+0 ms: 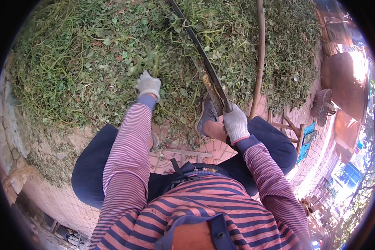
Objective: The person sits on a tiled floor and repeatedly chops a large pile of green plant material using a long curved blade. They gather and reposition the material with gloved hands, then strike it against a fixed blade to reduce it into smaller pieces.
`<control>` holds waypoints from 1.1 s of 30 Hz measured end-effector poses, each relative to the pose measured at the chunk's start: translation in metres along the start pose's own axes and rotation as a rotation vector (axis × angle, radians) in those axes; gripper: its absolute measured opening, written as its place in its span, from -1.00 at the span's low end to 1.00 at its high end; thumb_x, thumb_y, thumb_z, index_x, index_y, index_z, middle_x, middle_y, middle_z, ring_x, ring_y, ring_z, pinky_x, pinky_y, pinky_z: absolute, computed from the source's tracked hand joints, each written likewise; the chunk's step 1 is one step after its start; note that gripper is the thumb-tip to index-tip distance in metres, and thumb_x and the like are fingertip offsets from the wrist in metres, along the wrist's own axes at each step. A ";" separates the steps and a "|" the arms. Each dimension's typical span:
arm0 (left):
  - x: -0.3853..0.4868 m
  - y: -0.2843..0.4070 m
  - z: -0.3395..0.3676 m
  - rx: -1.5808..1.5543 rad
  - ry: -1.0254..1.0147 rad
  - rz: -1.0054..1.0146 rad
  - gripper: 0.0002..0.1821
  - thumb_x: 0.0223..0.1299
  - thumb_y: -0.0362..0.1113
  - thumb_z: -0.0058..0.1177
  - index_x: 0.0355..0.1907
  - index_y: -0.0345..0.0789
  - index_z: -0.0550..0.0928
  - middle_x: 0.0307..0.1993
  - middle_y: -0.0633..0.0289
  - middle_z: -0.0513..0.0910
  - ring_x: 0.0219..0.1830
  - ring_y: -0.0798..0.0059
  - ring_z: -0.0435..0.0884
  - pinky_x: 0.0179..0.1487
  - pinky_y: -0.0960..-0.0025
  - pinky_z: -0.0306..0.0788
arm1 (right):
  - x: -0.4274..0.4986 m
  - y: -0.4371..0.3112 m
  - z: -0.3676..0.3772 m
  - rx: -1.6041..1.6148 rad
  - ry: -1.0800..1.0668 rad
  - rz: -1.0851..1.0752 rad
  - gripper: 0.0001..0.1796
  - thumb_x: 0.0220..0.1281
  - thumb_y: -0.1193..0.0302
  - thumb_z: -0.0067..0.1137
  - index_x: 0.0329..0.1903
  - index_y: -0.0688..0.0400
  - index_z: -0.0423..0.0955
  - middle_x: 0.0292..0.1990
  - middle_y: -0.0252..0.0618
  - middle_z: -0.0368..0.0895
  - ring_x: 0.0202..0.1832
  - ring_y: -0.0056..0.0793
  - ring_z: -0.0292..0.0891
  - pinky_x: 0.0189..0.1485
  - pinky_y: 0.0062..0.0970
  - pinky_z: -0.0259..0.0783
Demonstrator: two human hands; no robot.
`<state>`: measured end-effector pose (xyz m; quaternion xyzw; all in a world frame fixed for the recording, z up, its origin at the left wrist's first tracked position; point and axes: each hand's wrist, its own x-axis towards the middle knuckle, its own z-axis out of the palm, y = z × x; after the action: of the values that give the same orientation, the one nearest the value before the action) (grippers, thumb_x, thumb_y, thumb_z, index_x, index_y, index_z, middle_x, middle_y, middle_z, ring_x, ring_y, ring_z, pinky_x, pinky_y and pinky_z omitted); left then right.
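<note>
My left hand, in a pale knitted work glove, is closed on a small bunch of green stems, blurred by motion, over a wide heap of cut leaves and vines. My right hand, gloved likewise, grips the near end of a long dark metal bar or blade. The bar slants away to the upper left, close above a worn, slotted beam with yellowish marks. It looks like a lever-type fodder cutter; its far end is out of view.
A long wooden pole lies across the heap on the right. Beyond it are a wicker basket, large brown containers and a wooden folding stool with blue webbing. My shoes rest at the heap's edge on brick paving.
</note>
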<state>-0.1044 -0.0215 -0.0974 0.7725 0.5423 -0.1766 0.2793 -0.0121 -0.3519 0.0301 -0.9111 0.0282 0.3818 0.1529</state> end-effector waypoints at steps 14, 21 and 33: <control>-0.035 0.058 0.091 0.435 0.100 0.408 -0.45 0.50 -0.18 0.02 0.43 -0.41 0.54 0.48 -0.39 0.44 0.54 -0.29 0.38 0.57 -0.31 0.18 | 0.008 0.025 0.013 -0.129 0.140 -0.063 -0.76 0.46 0.20 0.23 -0.08 0.10 0.66 -0.34 0.17 0.75 -0.22 0.27 0.74 -0.21 0.16 0.55; 0.064 0.031 -0.049 0.499 0.152 0.666 -0.35 0.51 -0.36 -0.10 0.63 -0.40 0.37 0.39 -0.16 0.55 0.33 -0.01 0.56 0.38 -0.03 0.39 | 0.006 0.025 0.012 -0.075 0.156 -0.087 -0.73 0.44 0.19 0.30 -0.06 0.12 0.68 -0.33 0.14 0.77 -0.20 0.23 0.76 -0.18 0.08 0.59; 0.187 0.111 -0.121 0.683 -0.324 0.608 0.52 -0.11 0.14 0.69 0.79 -0.35 0.01 0.79 -0.20 -0.04 0.83 -0.14 -0.15 0.81 -0.10 -0.15 | 0.002 0.025 0.013 -0.075 0.158 -0.046 -0.75 0.44 0.22 0.32 -0.01 0.08 0.71 -0.31 0.08 0.78 -0.20 0.15 0.78 -0.16 -0.01 0.62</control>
<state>0.0616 0.1635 -0.0840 0.9059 0.1526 -0.3730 0.1297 -0.0241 -0.3714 0.0134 -0.9439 0.0047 0.3058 0.1247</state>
